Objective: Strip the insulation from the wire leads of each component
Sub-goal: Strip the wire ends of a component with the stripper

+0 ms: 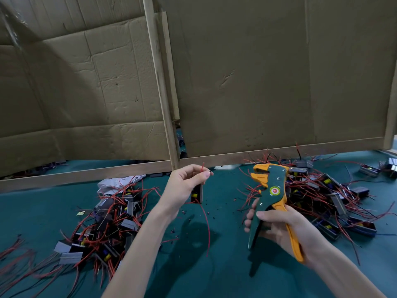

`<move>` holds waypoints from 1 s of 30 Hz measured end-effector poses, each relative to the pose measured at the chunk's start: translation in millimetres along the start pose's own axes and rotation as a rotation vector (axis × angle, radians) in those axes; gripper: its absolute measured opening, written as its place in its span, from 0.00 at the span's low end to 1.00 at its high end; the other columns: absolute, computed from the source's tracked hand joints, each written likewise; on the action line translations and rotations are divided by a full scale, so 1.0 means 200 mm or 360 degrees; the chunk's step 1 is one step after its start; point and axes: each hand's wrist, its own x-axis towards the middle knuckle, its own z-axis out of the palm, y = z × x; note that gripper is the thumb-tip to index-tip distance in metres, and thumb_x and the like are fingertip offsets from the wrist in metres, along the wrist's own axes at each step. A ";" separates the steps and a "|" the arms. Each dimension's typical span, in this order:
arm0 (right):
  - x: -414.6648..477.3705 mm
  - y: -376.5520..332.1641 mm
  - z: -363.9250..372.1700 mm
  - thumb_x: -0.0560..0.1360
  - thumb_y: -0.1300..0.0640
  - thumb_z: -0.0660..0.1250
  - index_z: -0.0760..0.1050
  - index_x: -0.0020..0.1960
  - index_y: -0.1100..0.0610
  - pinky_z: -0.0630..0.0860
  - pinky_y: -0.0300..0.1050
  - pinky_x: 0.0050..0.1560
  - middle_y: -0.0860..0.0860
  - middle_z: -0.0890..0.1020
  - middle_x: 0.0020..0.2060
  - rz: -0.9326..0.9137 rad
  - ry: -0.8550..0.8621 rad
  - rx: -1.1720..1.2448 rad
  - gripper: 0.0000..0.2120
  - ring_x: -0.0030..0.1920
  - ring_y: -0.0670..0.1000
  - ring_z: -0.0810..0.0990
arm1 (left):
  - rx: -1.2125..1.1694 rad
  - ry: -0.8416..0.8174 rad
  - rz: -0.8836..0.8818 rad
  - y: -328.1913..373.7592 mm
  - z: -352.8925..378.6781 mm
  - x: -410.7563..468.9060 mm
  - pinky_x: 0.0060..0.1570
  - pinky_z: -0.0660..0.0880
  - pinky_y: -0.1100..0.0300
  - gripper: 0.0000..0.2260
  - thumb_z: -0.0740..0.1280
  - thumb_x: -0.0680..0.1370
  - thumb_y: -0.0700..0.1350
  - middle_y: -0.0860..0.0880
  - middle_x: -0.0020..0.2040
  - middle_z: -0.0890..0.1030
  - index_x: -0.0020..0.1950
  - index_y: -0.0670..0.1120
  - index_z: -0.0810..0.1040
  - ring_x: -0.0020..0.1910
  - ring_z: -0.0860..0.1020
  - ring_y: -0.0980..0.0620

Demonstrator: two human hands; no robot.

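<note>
Cardboard (257, 72) on a wooden frame walls off the back of the table (225, 282), likely to keep parts from sliding off the far edge. Two piles flank the working space: a right pile (322, 198) and a left pile (111, 222), both tangles of small boxed parts with red and black leads. This looks like a split into stock and finished work, but I cannot tell which pile is which. Crumpled paper (120, 183) lies behind the left pile.

The right hand (279, 226) is wrapped round the handles of the stripper (270, 196). It holds the tool upright with its orange jaws tilted towards the other hand, near it but not touching. The handles stand spread, so the tool seems ready to bite.

The left hand (184, 186) is raised over the table's middle and pinches a red lead (202, 167) between thumb and forefinger. Only a short tip stands above the fingers, probably to keep it stiff and set how much is bared. The component (197, 193) hangs just below that hand, clear of the table. A second red lead (207, 229) trails down from it.

Dark bits (184, 211) dot the cloth beneath, likely cut insulation
</note>
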 end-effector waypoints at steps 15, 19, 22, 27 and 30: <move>-0.06 0.00 0.06 0.62 0.65 0.76 0.80 0.48 0.65 0.79 0.57 0.45 0.66 0.79 0.41 0.0104 -0.0438 -0.0180 0.16 0.41 0.64 0.80 | 0.0079 -0.0306 0.0038 0.01 0.10 -0.04 0.39 0.69 0.75 0.05 0.69 0.76 0.41 0.60 0.32 0.79 0.41 0.46 0.81 0.34 0.75 0.66; -0.06 0.00 0.06 0.62 0.65 0.76 0.80 0.48 0.65 0.79 0.57 0.44 0.66 0.79 0.40 0.0112 -0.0421 -0.0184 0.15 0.40 0.64 0.80 | 0.0084 -0.0369 0.0022 0.02 0.10 -0.04 0.39 0.68 0.74 0.07 0.69 0.76 0.41 0.59 0.31 0.77 0.38 0.49 0.81 0.33 0.72 0.63; -0.06 0.00 0.06 0.61 0.64 0.76 0.79 0.48 0.66 0.79 0.57 0.44 0.66 0.78 0.40 0.0131 -0.0405 -0.0191 0.16 0.40 0.64 0.80 | 0.0080 -0.0361 -0.0018 0.02 0.10 -0.04 0.39 0.68 0.69 0.10 0.69 0.75 0.41 0.55 0.33 0.76 0.35 0.51 0.82 0.35 0.70 0.59; -0.07 0.01 0.09 0.59 0.59 0.80 0.78 0.44 0.63 0.78 0.54 0.38 0.64 0.76 0.35 0.0143 -0.0322 -0.0237 0.18 0.34 0.61 0.78 | 0.0099 -0.0387 -0.0046 0.01 0.08 -0.04 0.38 0.67 0.69 0.11 0.69 0.75 0.41 0.55 0.34 0.77 0.34 0.52 0.81 0.35 0.71 0.59; -0.08 0.03 0.12 0.56 0.54 0.81 0.79 0.37 0.59 0.76 0.49 0.30 0.62 0.74 0.30 0.0128 -0.0193 -0.0298 0.16 0.28 0.58 0.76 | 0.0085 -0.0408 -0.0076 0.01 0.07 -0.04 0.35 0.68 0.71 0.10 0.69 0.76 0.42 0.57 0.32 0.76 0.35 0.52 0.82 0.33 0.71 0.60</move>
